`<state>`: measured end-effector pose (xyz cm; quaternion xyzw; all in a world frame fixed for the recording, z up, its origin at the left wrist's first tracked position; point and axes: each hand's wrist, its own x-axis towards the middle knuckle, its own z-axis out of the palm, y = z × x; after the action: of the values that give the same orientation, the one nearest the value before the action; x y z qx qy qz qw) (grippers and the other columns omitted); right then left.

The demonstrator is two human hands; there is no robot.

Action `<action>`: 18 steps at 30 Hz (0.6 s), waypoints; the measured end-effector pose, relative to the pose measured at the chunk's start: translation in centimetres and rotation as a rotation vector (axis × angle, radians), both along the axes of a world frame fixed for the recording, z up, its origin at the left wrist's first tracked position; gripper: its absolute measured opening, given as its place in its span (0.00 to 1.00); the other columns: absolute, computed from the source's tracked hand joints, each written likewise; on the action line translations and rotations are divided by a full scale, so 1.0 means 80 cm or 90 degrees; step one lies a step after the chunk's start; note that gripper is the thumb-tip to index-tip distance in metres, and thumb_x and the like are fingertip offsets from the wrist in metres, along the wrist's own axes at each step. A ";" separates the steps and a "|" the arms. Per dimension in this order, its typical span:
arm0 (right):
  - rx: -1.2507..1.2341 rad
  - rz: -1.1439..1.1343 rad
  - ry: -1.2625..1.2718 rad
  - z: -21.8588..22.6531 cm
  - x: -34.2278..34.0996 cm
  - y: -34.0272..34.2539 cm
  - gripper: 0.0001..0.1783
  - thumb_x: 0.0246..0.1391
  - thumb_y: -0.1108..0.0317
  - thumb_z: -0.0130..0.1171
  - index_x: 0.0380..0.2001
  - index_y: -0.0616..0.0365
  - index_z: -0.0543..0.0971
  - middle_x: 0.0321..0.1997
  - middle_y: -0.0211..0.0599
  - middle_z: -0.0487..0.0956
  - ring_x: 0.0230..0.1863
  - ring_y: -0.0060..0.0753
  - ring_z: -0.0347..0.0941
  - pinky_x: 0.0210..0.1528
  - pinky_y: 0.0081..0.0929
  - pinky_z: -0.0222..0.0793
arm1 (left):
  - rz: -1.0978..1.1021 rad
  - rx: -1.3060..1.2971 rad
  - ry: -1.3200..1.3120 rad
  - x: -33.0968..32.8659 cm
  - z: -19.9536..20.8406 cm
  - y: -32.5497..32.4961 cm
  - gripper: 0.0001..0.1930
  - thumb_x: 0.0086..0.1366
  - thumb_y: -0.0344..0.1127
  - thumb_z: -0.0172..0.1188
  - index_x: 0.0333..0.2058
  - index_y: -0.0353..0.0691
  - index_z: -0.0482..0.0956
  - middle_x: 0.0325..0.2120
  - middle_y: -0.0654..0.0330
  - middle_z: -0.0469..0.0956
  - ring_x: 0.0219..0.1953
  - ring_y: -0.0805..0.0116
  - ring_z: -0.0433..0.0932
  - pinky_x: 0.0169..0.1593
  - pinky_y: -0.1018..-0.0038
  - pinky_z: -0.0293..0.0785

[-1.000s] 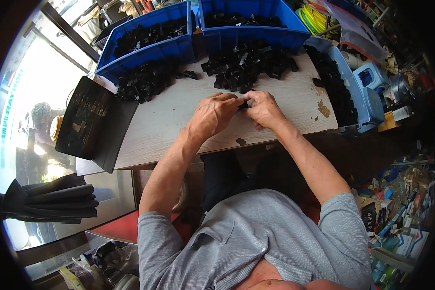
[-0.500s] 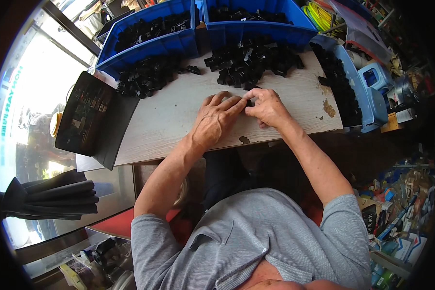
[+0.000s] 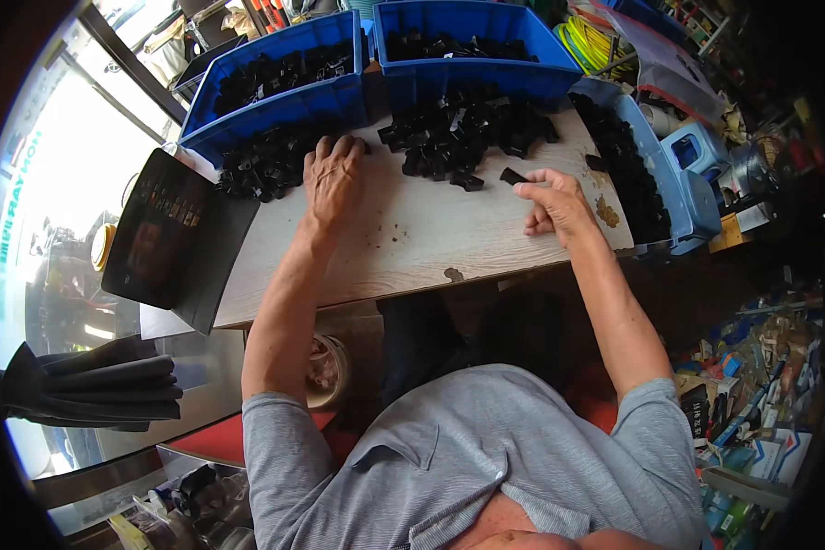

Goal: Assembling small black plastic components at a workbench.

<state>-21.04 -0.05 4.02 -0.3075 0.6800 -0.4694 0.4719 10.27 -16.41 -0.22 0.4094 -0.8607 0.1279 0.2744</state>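
Note:
I sit at a pale wooden table [image 3: 412,247]. My left hand [image 3: 332,179] reaches forward, fingers spread over a small pile of black plastic parts [image 3: 266,165] at the table's left back. My right hand [image 3: 555,203] pinches one small black part [image 3: 513,176] between thumb and fingers, just right of a larger middle heap of black parts [image 3: 467,133].
Two blue bins [image 3: 275,87] [image 3: 472,50] of black parts stand along the back, a third blue bin [image 3: 655,174] at the right edge. A black tray [image 3: 160,229] overhangs the left end. Folded dark cloths [image 3: 92,385] lie lower left; clutter fills the floor at right.
My hands were together at the table's middle working one part. They have separated: the left went forward-left to the small pile, the right moved right holding a part.

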 end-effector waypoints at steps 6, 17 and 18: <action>-0.075 -0.316 0.050 0.000 -0.079 -0.002 0.18 0.53 0.61 0.73 0.45 0.55 0.81 0.14 0.27 0.69 0.17 0.27 0.74 0.27 0.34 0.83 | -0.066 -0.047 0.089 -0.010 -0.011 -0.012 0.08 0.61 0.31 0.60 0.38 0.43 0.85 0.38 0.60 0.82 0.46 0.55 0.77 0.46 0.59 0.74; 0.023 0.021 0.015 -0.002 0.040 -0.037 0.21 0.53 0.60 0.73 0.47 0.56 0.80 0.14 0.25 0.71 0.13 0.22 0.72 0.19 0.29 0.77 | 0.073 0.138 0.011 -0.011 0.002 -0.015 0.12 0.65 0.42 0.60 0.38 0.43 0.87 0.35 0.55 0.83 0.42 0.49 0.79 0.47 0.58 0.77; 0.048 0.052 0.060 -0.001 0.048 -0.041 0.20 0.54 0.61 0.73 0.47 0.57 0.80 0.15 0.26 0.72 0.12 0.21 0.70 0.18 0.28 0.75 | 0.073 0.137 0.010 -0.013 0.000 -0.014 0.12 0.65 0.42 0.60 0.38 0.43 0.87 0.35 0.55 0.83 0.42 0.49 0.79 0.47 0.58 0.77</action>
<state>-17.23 -3.33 3.90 -0.3388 0.7055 -0.4087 0.4696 9.27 -17.52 -0.23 0.4863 -0.8423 0.0467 0.2278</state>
